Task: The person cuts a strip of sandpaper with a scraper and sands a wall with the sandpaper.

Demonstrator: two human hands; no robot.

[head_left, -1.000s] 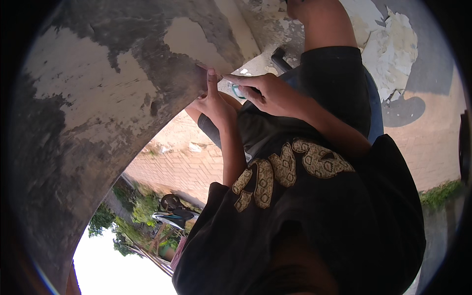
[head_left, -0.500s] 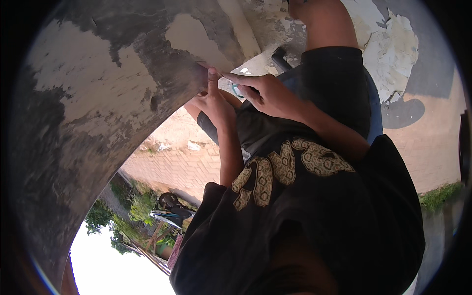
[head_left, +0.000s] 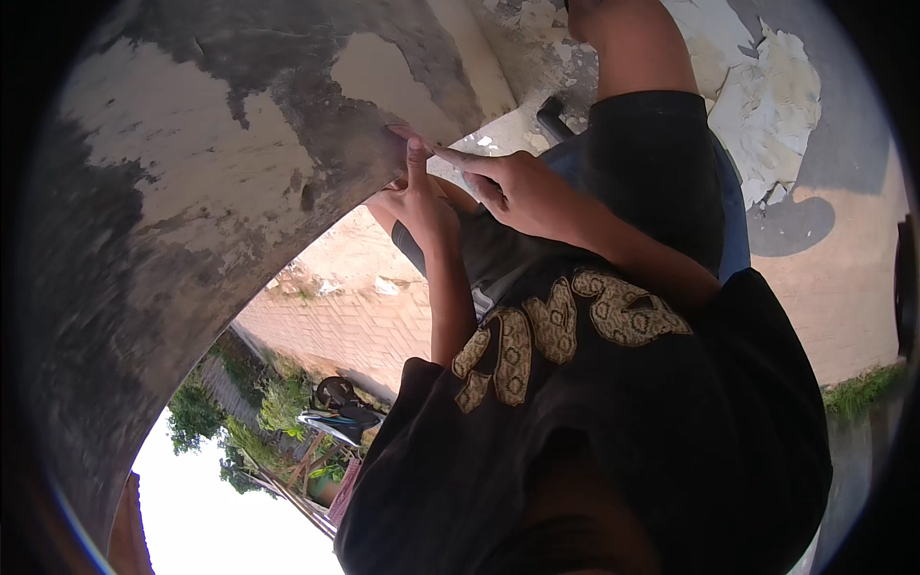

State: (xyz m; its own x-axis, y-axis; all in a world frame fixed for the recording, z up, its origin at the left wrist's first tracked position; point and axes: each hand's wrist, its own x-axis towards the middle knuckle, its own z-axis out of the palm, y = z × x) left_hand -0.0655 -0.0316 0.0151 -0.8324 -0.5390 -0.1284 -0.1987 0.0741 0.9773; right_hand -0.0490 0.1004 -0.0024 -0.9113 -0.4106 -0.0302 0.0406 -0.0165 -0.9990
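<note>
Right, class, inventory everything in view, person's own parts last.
slab: 1, grey and cream, left
thin strip: 1, pinkish, slab edge
flakes: many, cream, upper right
bar: 1, black, upper centre
likely seat: 1, blue, right
paving: 2 areas, pinkish, both sides
motorbike: 1, dark, lower left
plants: several, green, lower left
shirt: 1, black, lower centre
legs: 2, black shorts, upper centre
left hand: 1, bare, slab edge
right hand: 1, bare, centre

Black T-shirt [head_left: 613, 422]; black shorts [head_left: 656, 168]
</note>
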